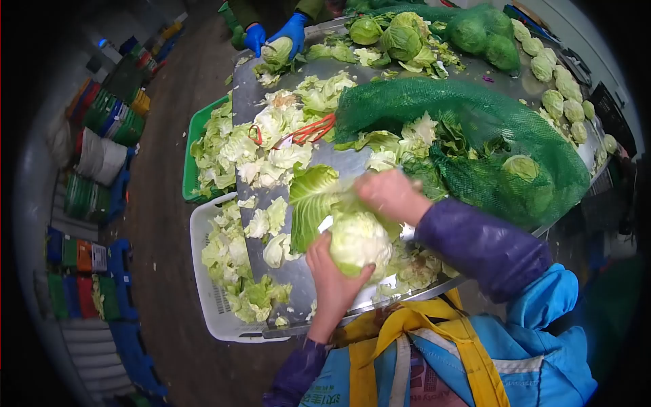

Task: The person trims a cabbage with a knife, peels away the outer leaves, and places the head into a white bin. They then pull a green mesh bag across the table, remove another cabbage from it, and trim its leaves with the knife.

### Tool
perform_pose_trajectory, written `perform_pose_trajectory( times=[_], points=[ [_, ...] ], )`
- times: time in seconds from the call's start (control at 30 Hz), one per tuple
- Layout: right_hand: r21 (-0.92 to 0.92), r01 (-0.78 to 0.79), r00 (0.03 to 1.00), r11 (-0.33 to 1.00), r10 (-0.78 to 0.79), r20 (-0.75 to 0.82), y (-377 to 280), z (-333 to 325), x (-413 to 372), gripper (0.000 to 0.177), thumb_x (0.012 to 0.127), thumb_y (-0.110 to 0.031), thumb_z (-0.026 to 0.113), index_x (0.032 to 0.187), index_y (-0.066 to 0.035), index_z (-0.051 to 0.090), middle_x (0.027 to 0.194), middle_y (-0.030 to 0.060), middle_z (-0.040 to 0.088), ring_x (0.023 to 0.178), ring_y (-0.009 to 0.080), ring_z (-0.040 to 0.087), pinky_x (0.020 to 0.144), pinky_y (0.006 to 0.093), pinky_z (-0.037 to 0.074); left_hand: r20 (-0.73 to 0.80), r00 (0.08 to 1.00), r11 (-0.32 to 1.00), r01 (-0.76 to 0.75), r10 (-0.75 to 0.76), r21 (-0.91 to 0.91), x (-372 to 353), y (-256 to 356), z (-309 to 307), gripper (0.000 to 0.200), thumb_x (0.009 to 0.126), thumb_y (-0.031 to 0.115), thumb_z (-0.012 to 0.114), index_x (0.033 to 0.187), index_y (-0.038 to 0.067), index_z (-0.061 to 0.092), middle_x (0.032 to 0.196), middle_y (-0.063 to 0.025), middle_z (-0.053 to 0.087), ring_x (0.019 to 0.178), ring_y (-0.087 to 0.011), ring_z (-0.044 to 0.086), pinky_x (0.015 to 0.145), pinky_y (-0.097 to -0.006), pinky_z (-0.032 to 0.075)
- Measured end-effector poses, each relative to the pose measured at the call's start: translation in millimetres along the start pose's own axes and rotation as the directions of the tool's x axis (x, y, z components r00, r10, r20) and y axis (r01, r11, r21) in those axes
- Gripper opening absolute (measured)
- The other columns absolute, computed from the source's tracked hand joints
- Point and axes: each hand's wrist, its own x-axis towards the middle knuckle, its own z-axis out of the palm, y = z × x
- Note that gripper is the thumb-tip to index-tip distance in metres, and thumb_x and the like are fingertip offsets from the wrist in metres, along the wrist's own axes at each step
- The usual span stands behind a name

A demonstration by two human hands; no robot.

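Observation:
My left hand (336, 278) grips a pale, stripped cabbage (359, 241) from its lower left, thumb along the near side, just above the metal table. Over the top of that cabbage is my right hand (390, 195), smeared by motion, its fingers closed on a large green cabbage leaf (313, 203) that spreads out to the left. Where the leaf joins the head is blurred. Loose leaves (274, 152) lie across the metal table (308, 268). Right of my right hand, a green mesh bag (468, 108) lies open with a cabbage (521, 167) inside.
At the table's left edge stand a white basket (196, 234) and a green crate (188, 163), both holding leaves. Across the table, a person's blue-gloved hands (291, 34) hold another cabbage (277, 51). Trimmed cabbages (566, 83) line the right edge. Stacked crates (102, 112) stand far left.

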Motion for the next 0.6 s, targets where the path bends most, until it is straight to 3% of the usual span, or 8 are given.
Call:
perform_pose_trajectory(
  times=[0.03, 0.13, 0.33, 0.4, 0.43, 0.5, 0.53, 0.6],
  points=[
    [-0.034, -0.082, 0.987, 0.996, 0.086, 0.137, 19.2, 5.0, -2.6, 0.013, 0.079, -0.019, 0.06, 0.08, -0.006, 0.063, 0.072, 0.0129, 0.064, 0.07, 0.0263, 0.066, 0.059, 0.0373, 0.051, -0.002, 1.0, 1.0, -0.012, 0.012, 0.0, -6.5, -3.0, -1.4, 0.089, 0.061, 0.025, 0.082, 0.128, -0.004, 0.032, 0.127, -0.0235, 0.037, 0.12, -0.0371, 0.035, 0.103, -0.0455, 0.028],
    [0.046, -0.198, 0.976, 0.979, 0.193, 0.098, 35.8, 20.2, -31.2, 0.015, 0.079, -0.021, 0.063, 0.084, -0.007, 0.063, 0.074, 0.0117, 0.065, 0.071, 0.0284, 0.066, 0.061, 0.0391, 0.052, -0.007, 0.999, 0.985, -0.038, 0.037, -0.17, -26.3, -21.6, -7.2, 0.093, 0.057, 0.02, 0.084, 0.13, -0.001, 0.031, 0.129, -0.0214, 0.036, 0.122, -0.0369, 0.035, 0.106, -0.0442, 0.028],
    [0.345, -0.282, 0.911, 0.895, 0.363, -0.198, -22.8, -15.6, -50.2, 0.03, 0.08, -0.027, 0.065, 0.099, -0.004, 0.062, 0.086, 0.0181, 0.063, 0.071, 0.0343, 0.063, 0.063, 0.0418, 0.051, 0.088, 0.995, 0.974, 0.058, -0.039, -0.22, -17.7, -35.2, -25.5, 0.097, 0.055, 0.019, 0.085, 0.135, 0.008, 0.032, 0.131, -0.0163, 0.032, 0.124, -0.0342, 0.034, 0.106, -0.0429, 0.031],
    [0.578, 0.057, 0.958, 0.814, 0.118, -0.261, -40.6, -19.6, -50.6, 0.041, 0.082, -0.034, 0.063, 0.108, -0.003, 0.058, 0.094, 0.0216, 0.06, 0.075, 0.0366, 0.062, 0.068, 0.0431, 0.05, 0.187, 0.981, 0.979, 0.08, -0.044, -0.189, -13.5, -34.9, -33.5, 0.096, 0.055, 0.02, 0.084, 0.137, 0.012, 0.035, 0.129, -0.0137, 0.031, 0.125, -0.0329, 0.034, 0.104, -0.0417, 0.035],
    [0.579, 0.058, 0.958, 0.813, 0.117, -0.26, -43.5, -9.8, -52.1, 0.041, 0.082, -0.034, 0.063, 0.108, -0.003, 0.058, 0.094, 0.0216, 0.06, 0.075, 0.0366, 0.062, 0.068, 0.0431, 0.05, 0.186, 0.981, 0.979, 0.082, -0.046, -0.187, -7.7, -37.8, -37.9, 0.096, 0.055, 0.02, 0.084, 0.137, 0.012, 0.035, 0.129, -0.0137, 0.031, 0.125, -0.0329, 0.034, 0.104, -0.0417, 0.035],
    [0.702, -0.077, 0.997, 0.708, 0.046, 0.063, -44.6, 10.4, -45.5, 0.046, 0.083, -0.035, 0.062, 0.115, -0.003, 0.052, 0.096, 0.0204, 0.059, 0.079, 0.038, 0.059, 0.073, 0.0433, 0.047, 0.267, 0.963, 0.983, 0.024, 0.026, -0.185, 3.8, -45.7, -46.3, 0.092, 0.056, 0.021, 0.084, 0.135, 0.011, 0.037, 0.127, -0.0134, 0.033, 0.124, -0.0313, 0.035, 0.104, -0.0409, 0.035],
    [0.749, -0.22, 0.972, 0.625, 0.077, 0.222, -42.0, 9.9, -45.6, 0.053, 0.083, -0.04, 0.062, 0.116, -0.001, 0.048, 0.096, 0.0217, 0.057, 0.083, 0.0378, 0.057, 0.075, 0.0429, 0.044, 0.108, 0.993, 0.981, 0.066, -0.047, -0.184, 4.3, -53.2, -44.8, 0.091, 0.057, 0.02, 0.083, 0.134, 0.008, 0.036, 0.125, -0.0143, 0.036, 0.122, -0.0305, 0.036, 0.102, -0.0412, 0.035],
    [0.774, -0.292, 0.956, 0.562, 0.171, 0.237, -48.8, 13.8, -54.3, 0.054, 0.083, -0.042, 0.063, 0.113, 0.001, 0.048, 0.094, 0.0223, 0.057, 0.083, 0.0368, 0.056, 0.074, 0.0422, 0.044, -0.057, 0.965, 0.936, 0.233, -0.256, -0.264, -0.5, -47.3, -41.3, 0.091, 0.058, 0.02, 0.082, 0.134, 0.006, 0.034, 0.125, -0.015, 0.036, 0.121, -0.0308, 0.036, 0.102, -0.041, 0.035]
  ],
)
